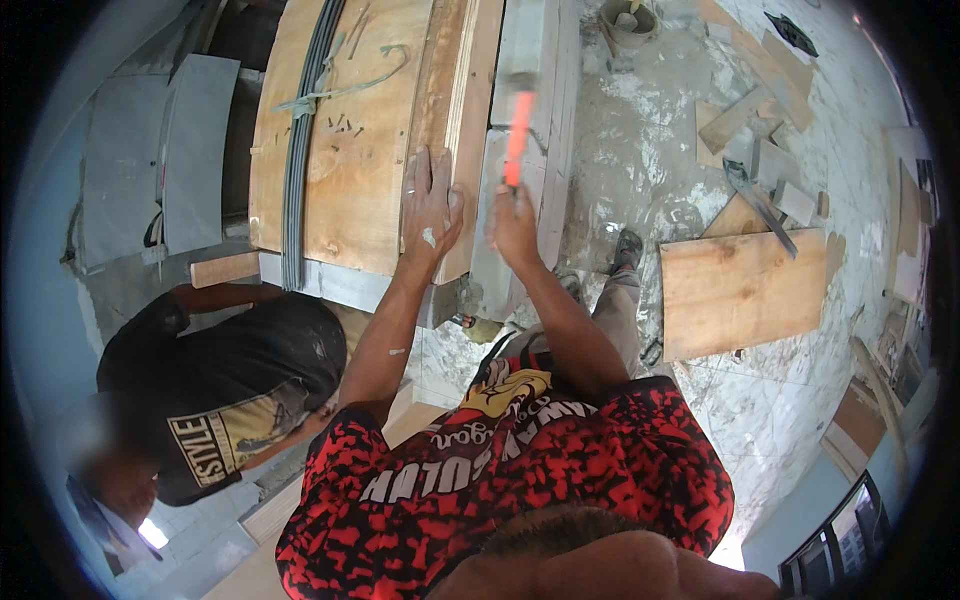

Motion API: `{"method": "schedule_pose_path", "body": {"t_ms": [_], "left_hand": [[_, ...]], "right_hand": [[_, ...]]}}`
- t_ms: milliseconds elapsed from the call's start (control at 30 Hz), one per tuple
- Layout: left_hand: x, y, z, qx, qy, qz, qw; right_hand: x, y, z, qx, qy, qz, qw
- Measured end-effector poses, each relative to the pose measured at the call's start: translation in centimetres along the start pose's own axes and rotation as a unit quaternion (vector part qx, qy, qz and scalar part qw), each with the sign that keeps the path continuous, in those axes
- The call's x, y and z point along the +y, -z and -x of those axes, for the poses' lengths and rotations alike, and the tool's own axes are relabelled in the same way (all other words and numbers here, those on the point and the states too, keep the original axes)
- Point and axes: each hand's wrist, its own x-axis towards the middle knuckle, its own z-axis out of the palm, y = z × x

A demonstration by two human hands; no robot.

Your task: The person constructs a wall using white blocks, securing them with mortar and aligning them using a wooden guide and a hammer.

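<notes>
My right hand [513,222] is closed round the grip of a hammer [518,135] with an orange handle. Its head is blurred over the grey concrete edge [497,160]. Fingers stretched out, my left hand [430,208] lies on a long wooden board [470,110] and holds nothing. Grey smears mark that hand. Left of it a plywood sheet [350,215] covers the top of the structure, with several loose nails [345,127] on it. A tied bundle of thin grey rods [299,170] runs lengthwise over the plywood.
At the lower left another person in a black shirt [250,370] bends close to the structure. Grey panels [195,160] stand at the far left. A plywood piece [745,290], a hand saw [765,210] and wood offcuts lie on the right floor. A bucket [628,22] stands at the back.
</notes>
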Motion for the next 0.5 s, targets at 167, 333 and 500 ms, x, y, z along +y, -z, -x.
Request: {"method": "schedule_pose_path", "body": {"t_ms": [167,333,500], "left_hand": [[1.2,0.8,-0.3,-0.009,0.016,-0.004,1.000],[0.4,0.6,0.1,-0.007,0.016,0.003,1.000],[1.6,0.7,-0.8,0.001,-0.005,-0.005,1.000]], "right_hand": [[-2.4,-1.0,-1.2,0.103,0.135,-0.048,0.984],[-2.1,-0.5,-0.1,0.022,0.015,-0.038,0.999],[3.7,-0.9,-1.2,0.060,0.249,0.252,0.933]]}}
